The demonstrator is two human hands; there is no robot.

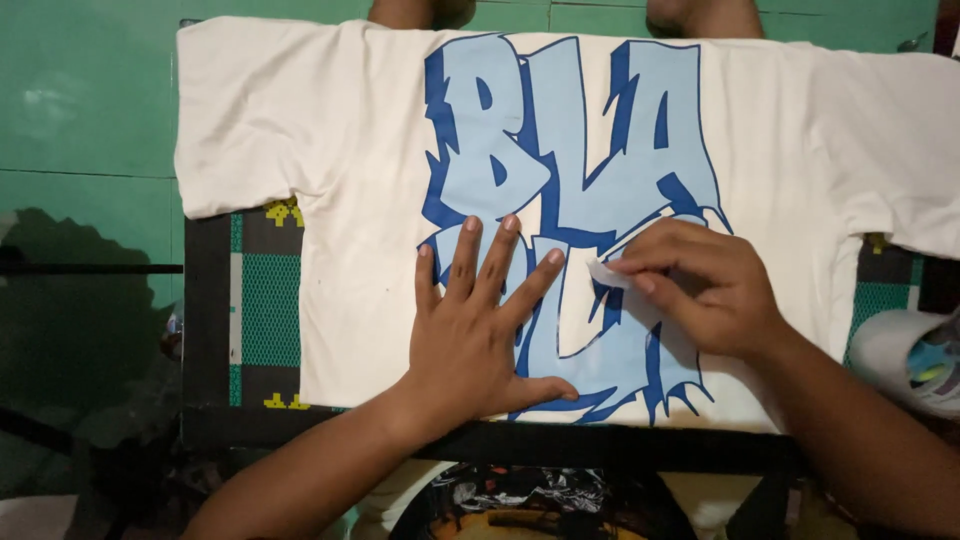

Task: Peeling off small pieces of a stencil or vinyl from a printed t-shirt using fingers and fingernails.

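A cream T-shirt [340, 150] lies spread flat on a dark work board [210, 300], with a large light-blue and dark-blue graffiti-style print [580, 140] on its front. My left hand [478, 330] rests palm down on the lower part of the print, fingers spread. To its right, my right hand [700, 290] pinches a small white scrap of film or paper [607, 272] between fingertips and thumb, right at the print's surface.
The board has a green mesh panel [270, 310] at its left and a black front edge [600, 448]. A white roll or cup [905, 355] sits at the right edge. Another person's limbs [700, 15] show beyond the shirt. The floor is green.
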